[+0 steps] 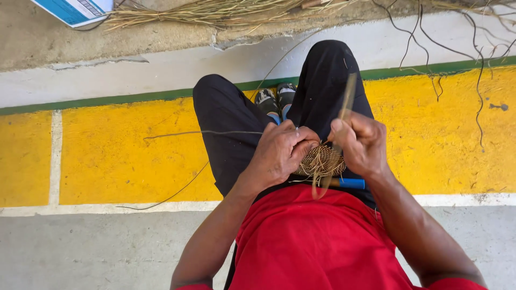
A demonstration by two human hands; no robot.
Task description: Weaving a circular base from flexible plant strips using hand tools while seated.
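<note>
The left hand (279, 153) is clenching the small woven basket (321, 161) over the lap, just above the blue-handled tool (349, 183), while the right hand (361, 144) is pinching a thin strip (344, 110) — likely to snap if bent sharply.

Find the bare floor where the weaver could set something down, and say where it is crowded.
Free: the yellow floor left of the legs, crossed by one thin strand, and the grey strip below. Crowded: the lap, where left hand and right hand hold the woven piece; dry stalks above.
</note>
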